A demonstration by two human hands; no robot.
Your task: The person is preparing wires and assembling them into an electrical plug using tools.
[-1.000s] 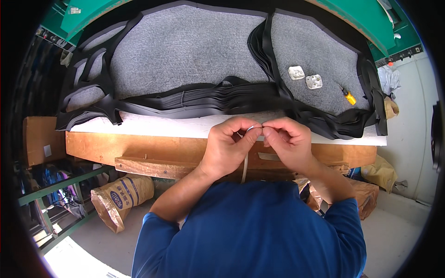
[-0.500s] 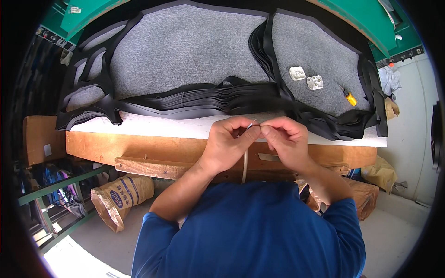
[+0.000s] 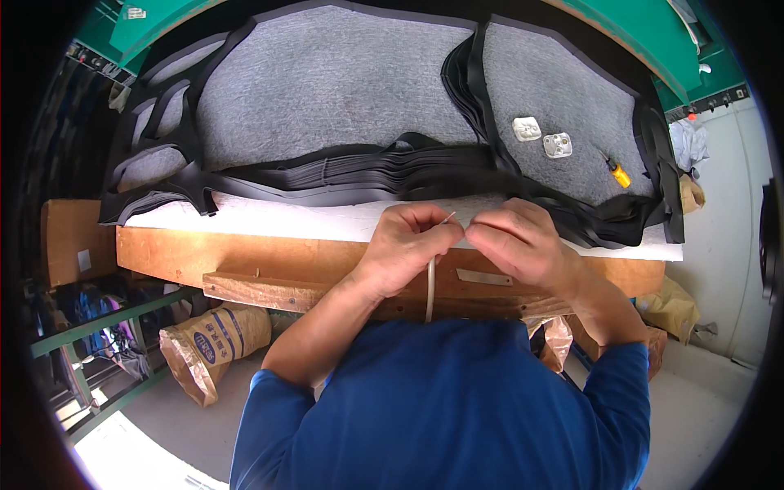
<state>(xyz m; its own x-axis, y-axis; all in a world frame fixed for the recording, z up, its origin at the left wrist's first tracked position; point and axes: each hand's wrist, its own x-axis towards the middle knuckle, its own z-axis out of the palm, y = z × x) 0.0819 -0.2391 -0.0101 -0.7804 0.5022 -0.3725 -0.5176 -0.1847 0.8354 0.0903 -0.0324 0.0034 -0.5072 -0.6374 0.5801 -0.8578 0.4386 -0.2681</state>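
Note:
Above the near edge of the bench, my left hand (image 3: 404,249) is closed in a pinch around the end of a pale electrical cable (image 3: 430,290). A thin wire end (image 3: 448,218) pokes up past its thumb and forefinger, and the cable hangs down toward my body. Close beside it, my right hand (image 3: 523,242) has its fingertips pressed together at the left thumb tip; whatever lies between them is too small to make out. Farther off to the right rest two white plastic housing halves (image 3: 526,128) and a yellow-handled screwdriver (image 3: 618,173).
Grey felt-like sheet (image 3: 327,73) and stacked black strips (image 3: 367,170) cover the bench beyond my hands. A wooden rail (image 3: 269,290) runs along the front. A paper sack (image 3: 216,347) lies at lower left, and a cardboard box (image 3: 73,245) stands at the left.
My right hand has turned, its fingers now folded over more, and its elbow has swung outward to the right. The left hand keeps its pinch almost in place.

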